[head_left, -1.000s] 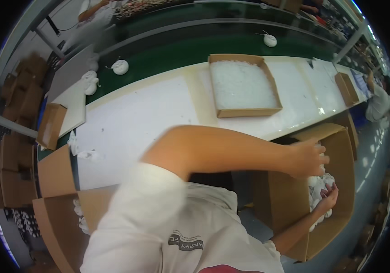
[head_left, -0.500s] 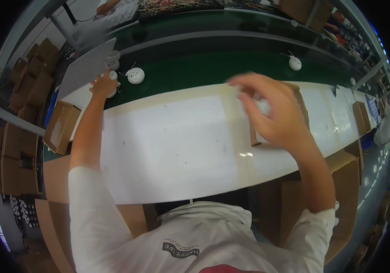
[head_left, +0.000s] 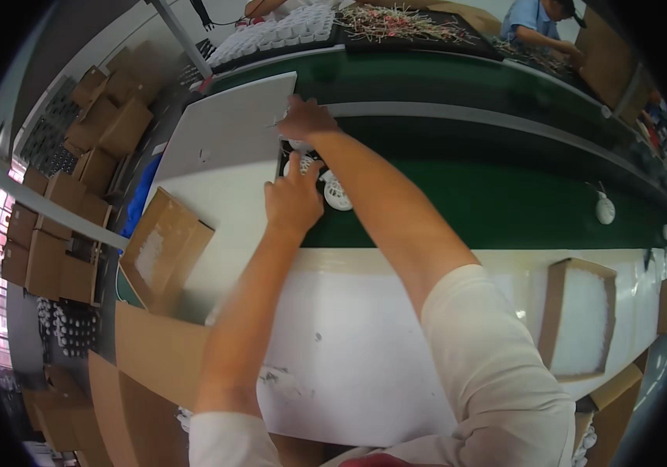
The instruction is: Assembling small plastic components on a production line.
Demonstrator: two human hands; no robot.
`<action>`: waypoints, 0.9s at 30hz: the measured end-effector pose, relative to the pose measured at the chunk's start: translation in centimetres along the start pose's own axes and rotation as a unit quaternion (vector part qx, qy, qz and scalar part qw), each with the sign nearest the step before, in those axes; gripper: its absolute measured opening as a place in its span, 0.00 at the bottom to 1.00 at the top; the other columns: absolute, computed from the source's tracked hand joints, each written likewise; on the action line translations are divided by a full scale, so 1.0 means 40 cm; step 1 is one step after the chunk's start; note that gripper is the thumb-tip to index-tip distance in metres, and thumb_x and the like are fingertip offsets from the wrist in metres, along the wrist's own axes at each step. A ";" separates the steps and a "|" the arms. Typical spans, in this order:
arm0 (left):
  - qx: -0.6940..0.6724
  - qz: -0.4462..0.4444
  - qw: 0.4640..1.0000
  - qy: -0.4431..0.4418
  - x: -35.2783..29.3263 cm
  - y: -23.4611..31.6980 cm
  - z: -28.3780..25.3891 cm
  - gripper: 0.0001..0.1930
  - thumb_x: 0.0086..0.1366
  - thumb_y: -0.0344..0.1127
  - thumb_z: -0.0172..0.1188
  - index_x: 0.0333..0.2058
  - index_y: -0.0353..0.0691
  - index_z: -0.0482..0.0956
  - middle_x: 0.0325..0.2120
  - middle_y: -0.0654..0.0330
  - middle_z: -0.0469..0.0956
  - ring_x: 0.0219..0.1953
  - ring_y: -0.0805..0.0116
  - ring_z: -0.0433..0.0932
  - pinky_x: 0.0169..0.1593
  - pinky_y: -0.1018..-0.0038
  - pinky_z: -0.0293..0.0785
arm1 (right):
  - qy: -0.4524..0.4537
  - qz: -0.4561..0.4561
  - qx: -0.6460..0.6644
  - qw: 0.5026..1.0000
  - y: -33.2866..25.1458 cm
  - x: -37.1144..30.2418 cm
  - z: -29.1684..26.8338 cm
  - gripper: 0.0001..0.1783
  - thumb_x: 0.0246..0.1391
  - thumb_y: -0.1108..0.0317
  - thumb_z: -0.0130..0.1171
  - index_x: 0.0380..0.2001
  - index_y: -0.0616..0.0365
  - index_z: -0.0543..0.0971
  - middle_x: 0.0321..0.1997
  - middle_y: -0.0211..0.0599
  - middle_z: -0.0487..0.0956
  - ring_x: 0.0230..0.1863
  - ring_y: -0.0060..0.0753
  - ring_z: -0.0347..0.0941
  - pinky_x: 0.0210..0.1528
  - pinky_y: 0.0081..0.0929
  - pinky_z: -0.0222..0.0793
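Both my arms reach to the far left, to a cluster of white, round, slotted housings at the edge of the green belt (head_left: 458, 194). My left hand (head_left: 294, 204) has its fingers closed around one white slotted housing (head_left: 306, 165). Just beyond it, my right hand (head_left: 306, 121) curls over the row; its fingers hide what they hold, and part of another white housing (head_left: 299, 145) shows beneath. A loose white housing (head_left: 339, 193) with a slotted face lies on the belt right beside my left hand. Farther right on the belt sits one more housing (head_left: 605, 209) with a thin wire.
A pale board (head_left: 217, 148) lies left of the belt, with a lined cardboard tray (head_left: 166, 249) near it. Another lined tray (head_left: 580, 319) rests on the white tabletop (head_left: 349, 366). Opposite, a co-worker (head_left: 535, 31) sits beside heaped wires (head_left: 403, 25) and white cups (head_left: 279, 37).
My view has turned left. My right hand has left the tray on the tabletop and crossed over to the housings, beyond my left hand, which stays among them.
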State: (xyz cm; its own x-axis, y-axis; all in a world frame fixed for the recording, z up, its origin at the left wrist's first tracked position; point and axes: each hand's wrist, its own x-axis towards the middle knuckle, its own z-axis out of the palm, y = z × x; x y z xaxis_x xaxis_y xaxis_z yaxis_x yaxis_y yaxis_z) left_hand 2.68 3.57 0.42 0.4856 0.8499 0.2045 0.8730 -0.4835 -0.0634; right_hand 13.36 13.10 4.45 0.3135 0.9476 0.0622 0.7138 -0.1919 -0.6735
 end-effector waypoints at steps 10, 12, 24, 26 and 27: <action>0.021 0.040 0.999 0.028 0.020 -0.005 0.016 0.22 0.60 0.33 0.56 0.54 0.54 0.75 0.63 0.57 0.64 0.28 0.55 0.83 0.34 0.62 0.81 | 0.036 -0.028 -0.008 0.999 0.074 0.132 0.077 0.33 0.43 0.60 0.64 0.57 0.45 0.73 0.55 0.50 0.74 0.58 0.55 0.73 0.56 0.45 0.73; 0.017 0.056 0.997 0.054 0.034 -0.002 0.038 0.21 0.60 0.33 0.55 0.54 0.53 0.75 0.63 0.56 0.64 0.28 0.55 0.83 0.34 0.62 0.81 | 0.060 -0.019 0.027 0.998 0.133 0.165 0.026 0.34 0.42 0.60 0.64 0.57 0.46 0.73 0.53 0.51 0.76 0.55 0.54 0.75 0.55 0.43 0.74; -0.009 -0.034 0.996 -0.087 0.155 -0.035 0.010 0.21 0.60 0.36 0.60 0.51 0.38 0.74 0.52 0.45 0.77 0.52 0.45 0.78 0.53 0.55 0.76 | 0.173 -0.012 -0.107 0.979 0.362 -0.822 -0.817 0.32 0.52 0.69 0.65 0.62 0.42 0.71 0.54 0.41 0.77 0.53 0.36 0.76 0.57 0.32 0.70; -0.032 0.017 0.997 -0.074 0.187 -0.046 0.027 0.22 0.59 0.36 0.61 0.53 0.42 0.74 0.49 0.44 0.79 0.55 0.44 0.75 0.56 0.55 0.74 | 0.248 0.067 -0.050 0.965 0.391 -1.113 -0.975 0.32 0.54 0.71 0.62 0.63 0.46 0.70 0.56 0.36 0.75 0.55 0.31 0.73 0.58 0.28 0.68; -0.055 0.007 0.996 -0.064 0.188 -0.059 0.018 0.24 0.58 0.36 0.61 0.54 0.42 0.74 0.50 0.44 0.78 0.55 0.44 0.75 0.57 0.56 0.72 | 0.327 0.087 -0.104 0.935 0.457 -1.241 -1.040 0.32 0.53 0.71 0.61 0.63 0.48 0.70 0.57 0.37 0.75 0.55 0.33 0.72 0.58 0.28 0.68</action>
State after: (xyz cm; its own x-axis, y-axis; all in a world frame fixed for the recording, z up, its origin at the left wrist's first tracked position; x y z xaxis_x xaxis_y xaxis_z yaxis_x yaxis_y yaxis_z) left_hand 4.31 11.26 1.40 0.5050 0.8596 0.0776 0.8596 -0.5090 0.0445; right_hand 36.90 -48.06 19.67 0.7036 0.5518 0.4477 0.7016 -0.4394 -0.5610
